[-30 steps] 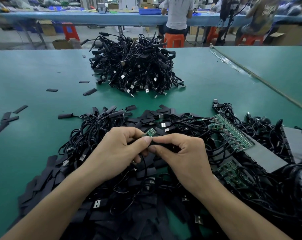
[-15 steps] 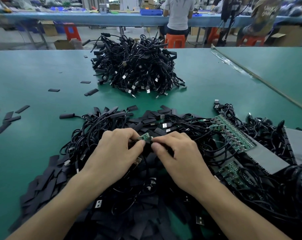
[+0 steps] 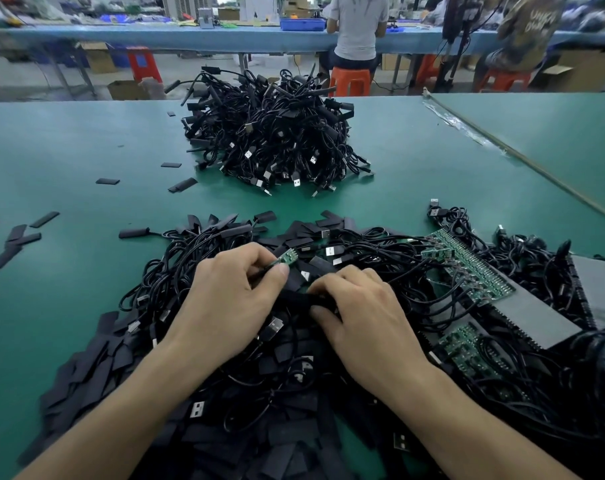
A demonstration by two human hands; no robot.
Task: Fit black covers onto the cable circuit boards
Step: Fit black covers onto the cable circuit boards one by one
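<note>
My left hand pinches a cable just behind its small green circuit board, which sticks out bare past my thumb. My right hand lies lower on the near heap, fingers curled onto a flat black cover. Both hands sit over a tangle of black cables mixed with loose black covers. Green boards joined in a panel lie to the right on grey strips.
A tall pile of black USB cables stands at the table's middle back. Stray covers lie at the left on the green table. People sit on orange stools at a blue bench behind.
My right hand has left the board and dropped toward me onto a black cover in the heap. My left hand keeps the board, now more exposed.
</note>
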